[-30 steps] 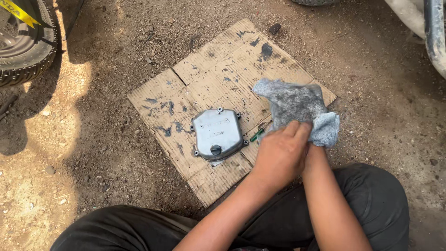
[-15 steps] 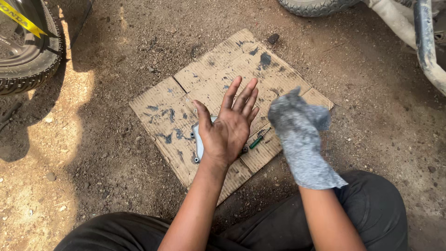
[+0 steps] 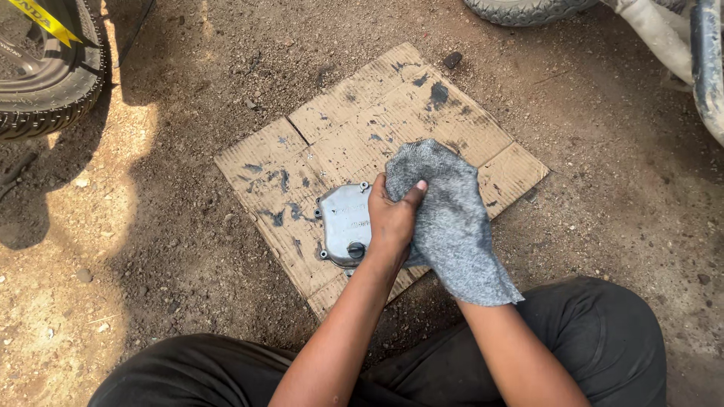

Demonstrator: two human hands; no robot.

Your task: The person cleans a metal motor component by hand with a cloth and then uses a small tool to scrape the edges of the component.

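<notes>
Far left of your hands, a tyre [image 3: 45, 83] stands on the dirt ground [image 3: 166, 249]. Just left of your left hand [image 3: 392, 218], the grey metal cover [image 3: 343, 226] lies on the stained cardboard sheet [image 3: 354, 128]. Your left hand grips the grey cloth [image 3: 445, 218], thumb pressed on top. The cloth wraps your right hand; its state cannot be determined. A second tyre [image 3: 528, 9] sits beyond, upper right.

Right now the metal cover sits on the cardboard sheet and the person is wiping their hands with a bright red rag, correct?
Not quite. The rag is grey, not red, as the head view shows. The rest holds: the metal cover lies on the cardboard sheet, and the left hand is pressed into the rag, which wraps the right hand.
</notes>
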